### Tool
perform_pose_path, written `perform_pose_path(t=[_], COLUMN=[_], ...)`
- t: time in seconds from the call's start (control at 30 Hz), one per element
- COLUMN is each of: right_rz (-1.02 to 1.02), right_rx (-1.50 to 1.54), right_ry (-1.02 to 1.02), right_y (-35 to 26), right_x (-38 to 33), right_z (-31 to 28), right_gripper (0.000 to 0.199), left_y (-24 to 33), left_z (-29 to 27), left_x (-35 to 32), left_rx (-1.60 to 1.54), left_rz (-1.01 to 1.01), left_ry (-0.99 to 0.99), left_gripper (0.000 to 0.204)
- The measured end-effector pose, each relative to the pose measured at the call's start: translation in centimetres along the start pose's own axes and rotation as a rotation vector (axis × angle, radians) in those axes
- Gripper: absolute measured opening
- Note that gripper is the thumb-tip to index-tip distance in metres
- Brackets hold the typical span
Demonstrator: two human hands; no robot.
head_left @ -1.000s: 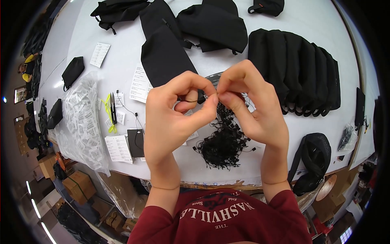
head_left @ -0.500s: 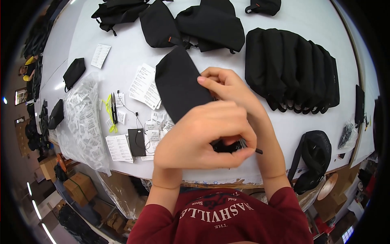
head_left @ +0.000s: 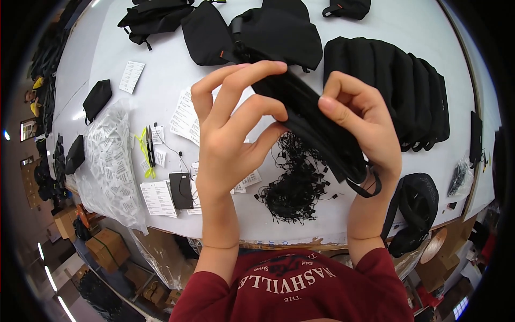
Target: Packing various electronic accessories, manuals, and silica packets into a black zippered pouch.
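Observation:
Above the table, my two hands hold up a black zippered pouch (head_left: 314, 121), tilted with its long opening facing up. My left hand (head_left: 228, 126) has its thumb and fingertips against the pouch's left edge. At the opposite edge, my right hand (head_left: 370, 121) grips the fabric with thumb and curled fingers. A black loop (head_left: 371, 185) hangs from the pouch's lower end. Below lies a tangled heap of black tag strings (head_left: 295, 188). White printed cards (head_left: 185, 117) lie partly behind my left hand. The inside of the pouch is too dark to make out.
Several black pouches (head_left: 383, 91) stand in a row at right; more black bags (head_left: 279, 32) lie at the far side. At left are a plastic bag of white labels (head_left: 110, 166), yellow-handled snips (head_left: 150, 147) and a dark card (head_left: 181, 190). A black mesh item (head_left: 416, 209) lies near right.
The pouch has been turned from its flat face to its opening edge. My left hand has moved up and away from the near side onto it, uncovering the heap of strings.

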State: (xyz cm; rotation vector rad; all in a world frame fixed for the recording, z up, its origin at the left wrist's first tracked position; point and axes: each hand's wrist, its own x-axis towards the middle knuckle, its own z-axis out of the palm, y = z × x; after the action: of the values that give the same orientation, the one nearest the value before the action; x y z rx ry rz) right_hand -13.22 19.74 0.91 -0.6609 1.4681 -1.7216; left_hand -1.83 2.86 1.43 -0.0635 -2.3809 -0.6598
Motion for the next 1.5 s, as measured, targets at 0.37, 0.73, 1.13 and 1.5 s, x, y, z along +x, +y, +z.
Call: perform_pose_path(t=[0.37, 0.73, 1.13, 1.5], right_rz=[-0.047, -0.023, -0.231, 0.028], right_rx=[-0.140, -0.117, -0.225, -0.388], right_ry=[0.133, 0.087, -0.104, 0.122], right_y=[-1.3, -1.0, 1.2, 1.7], right_x=[-1.4, -1.2, -0.9, 0.8], right_z=[-1.0, -0.8, -2.5, -3.4], right_gripper=[0.024, 0.022, 0.056, 0.018], left_y=[1.2, 0.9, -0.8, -3.0], left_z=[1.0, 2.2, 1.0, -0.9], left_x=[0.0, -0.1, -0.6, -1.3], left_rx=[-0.067, -0.020, -0.071, 0.043], left_rz=[0.053, 0.057, -0.216, -0.451], left_ry=[-0.122, -0.103, 0.350, 0.434], left_gripper=[0.025, 0.028, 0.022, 0.019])
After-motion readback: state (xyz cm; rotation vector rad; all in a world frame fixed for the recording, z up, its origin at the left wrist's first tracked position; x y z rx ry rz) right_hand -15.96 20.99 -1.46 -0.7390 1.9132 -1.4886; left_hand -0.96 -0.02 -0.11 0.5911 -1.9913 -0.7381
